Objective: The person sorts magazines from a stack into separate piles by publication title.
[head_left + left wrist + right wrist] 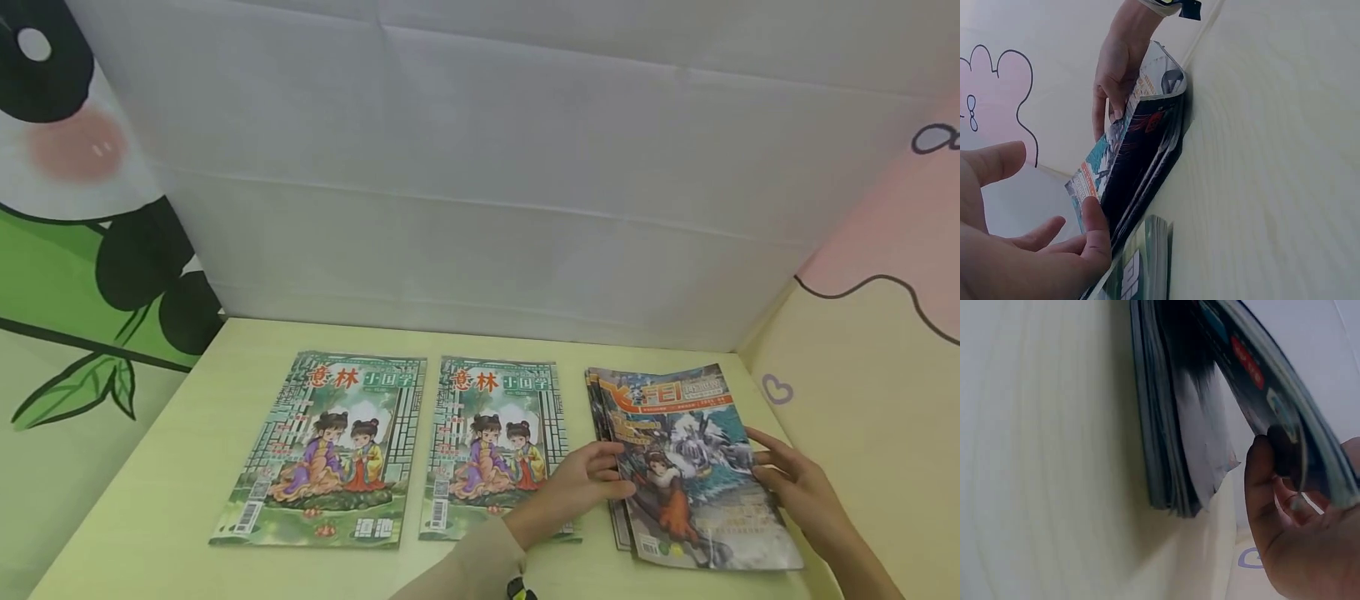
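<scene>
On the right of the table lies a stack of magazines, its lower copies [621,525] showing at the left. The top magazine [705,467], with a warrior figure and blue water on its cover, sits askew over them. My right hand [806,496] grips its right edge; in the right wrist view, that side of the magazine [1285,406] is lifted away from the stack [1163,425], fingers beneath it. At the opposite edge, my left hand [581,483] touches the spine with relaxed fingers, the thumb held apart in the left wrist view.
Two green magazine piles with matching covers lie to the left, one at centre [495,433] partly under my left forearm, another further left [322,450]. A white sheet [480,183] rises behind the table [150,467]. Painted walls flank both sides.
</scene>
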The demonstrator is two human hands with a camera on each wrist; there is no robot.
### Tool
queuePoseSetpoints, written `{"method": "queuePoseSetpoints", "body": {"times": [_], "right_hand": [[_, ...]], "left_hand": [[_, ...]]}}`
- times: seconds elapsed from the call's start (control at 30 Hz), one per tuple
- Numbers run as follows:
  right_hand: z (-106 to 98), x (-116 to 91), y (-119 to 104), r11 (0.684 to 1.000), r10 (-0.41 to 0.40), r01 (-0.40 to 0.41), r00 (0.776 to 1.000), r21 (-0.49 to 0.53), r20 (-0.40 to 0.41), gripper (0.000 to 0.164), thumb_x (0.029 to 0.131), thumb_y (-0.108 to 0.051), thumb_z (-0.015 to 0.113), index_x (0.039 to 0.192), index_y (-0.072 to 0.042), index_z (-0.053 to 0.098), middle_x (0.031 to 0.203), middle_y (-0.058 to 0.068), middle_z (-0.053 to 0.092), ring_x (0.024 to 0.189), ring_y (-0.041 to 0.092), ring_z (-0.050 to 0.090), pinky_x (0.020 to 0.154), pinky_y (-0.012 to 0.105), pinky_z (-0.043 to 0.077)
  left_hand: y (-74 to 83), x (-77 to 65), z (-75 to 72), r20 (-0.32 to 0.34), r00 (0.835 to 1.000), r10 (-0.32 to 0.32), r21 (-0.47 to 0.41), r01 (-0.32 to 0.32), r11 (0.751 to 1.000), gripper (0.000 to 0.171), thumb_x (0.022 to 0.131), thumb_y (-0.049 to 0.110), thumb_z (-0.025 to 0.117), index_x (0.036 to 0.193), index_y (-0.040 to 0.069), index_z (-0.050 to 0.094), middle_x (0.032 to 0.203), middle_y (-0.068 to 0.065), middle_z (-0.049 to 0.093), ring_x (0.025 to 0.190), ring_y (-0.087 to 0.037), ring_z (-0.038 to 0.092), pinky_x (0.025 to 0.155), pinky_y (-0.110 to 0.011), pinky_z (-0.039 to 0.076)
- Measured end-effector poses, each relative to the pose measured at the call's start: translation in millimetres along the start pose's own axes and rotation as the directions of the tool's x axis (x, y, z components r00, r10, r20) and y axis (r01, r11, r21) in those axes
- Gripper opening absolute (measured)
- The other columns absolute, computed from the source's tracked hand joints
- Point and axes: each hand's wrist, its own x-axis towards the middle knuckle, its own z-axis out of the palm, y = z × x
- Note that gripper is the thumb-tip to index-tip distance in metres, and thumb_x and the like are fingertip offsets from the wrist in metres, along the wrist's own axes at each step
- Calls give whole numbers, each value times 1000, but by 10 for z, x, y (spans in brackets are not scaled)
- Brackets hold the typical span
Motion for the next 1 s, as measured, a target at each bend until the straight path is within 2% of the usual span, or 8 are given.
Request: {"method": "queuePoseSetpoints", "body": {"times": [0.13, 0.33, 0.53, 0.6, 0.7, 0.77, 0.83, 1.0], "right_hand": [[63, 41, -17, 1000, 20, -21, 999, -10, -31, 53, 113, -3, 62, 164, -4, 51, 107, -29, 70, 95, -12, 65, 70, 19, 55], [78, 30, -40, 997, 15, -19, 998, -70, -65, 60, 113, -10, 66, 164, 8, 41, 117, -45, 56, 100, -23, 56, 77, 11, 55], [73, -21, -29, 995, 12, -17, 999, -95, -52, 64, 115, -19, 64, 166, 9, 37, 117, -45, 56, 101, -24, 53, 77, 8, 51], [82, -30, -27, 994, 12, -17, 999, -104, -43, 66, 115, -21, 64, 166, 10, 36, 121, -39, 59, 103, -25, 52, 79, 8, 51], [99, -24, -37, 994, 29, -31, 999, -109, -22, 68, 116, -21, 62, 168, 10, 32, 136, -6, 73, 105, -26, 48, 80, 8, 51], [107, -14, -47, 992, 48, -49, 999, -119, -10, 68, 117, -21, 61, 169, 10, 30, 146, 22, 68, 104, -27, 46, 80, 9, 51], [120, -12, -61, 989, 68, -67, 998, -134, -3, 68, 117, -21, 61, 169, 10, 29, 152, 41, 56, 103, -27, 45, 79, 10, 52], [152, -35, -88, 985, 81, -80, 997, -155, 2, 69, 116, -21, 62, 168, 11, 30, 153, 43, 53, 100, -27, 45, 77, 13, 53]], "left_hand": [[6, -9, -21, -2, 1000, 5, 22, -5, 1000, 57, 104, 13, 79, 157, 9, 59, 155, -12, 63, 137, -28, 63, 114, -49, 56], [10, -28, -43, 6, 1000, -3, 53, 3, 999, 59, 103, 18, 81, 158, 13, 59, 156, -7, 61, 137, -24, 64, 112, -50, 57], [24, -12, -42, 22, 1000, -4, 78, 3, 997, 61, 104, 20, 80, 160, 16, 57, 164, -2, 55, 144, -27, 59, 115, -50, 55], [32, -6, -27, 16, 1000, -2, 87, 1, 996, 60, 104, 19, 81, 159, 17, 59, 164, 0, 55, 146, -28, 58, 116, -53, 54], [38, -1, -11, 11, 1000, -13, 100, 12, 995, 58, 104, 17, 80, 159, 18, 59, 164, 1, 54, 147, -28, 57, 117, -55, 52], [38, 0, -6, 11, 1000, -18, 100, 17, 995, 58, 105, 17, 80, 159, 19, 60, 165, 1, 54, 148, -29, 56, 118, -56, 52], [39, -3, -4, 13, 1000, -22, 97, 21, 995, 58, 105, 17, 79, 159, 19, 59, 165, 0, 53, 149, -29, 55, 118, -56, 52], [44, -25, -6, 23, 999, -23, 101, 21, 995, 58, 105, 18, 79, 159, 19, 59, 167, -2, 51, 151, -31, 53, 118, -56, 52]]}}
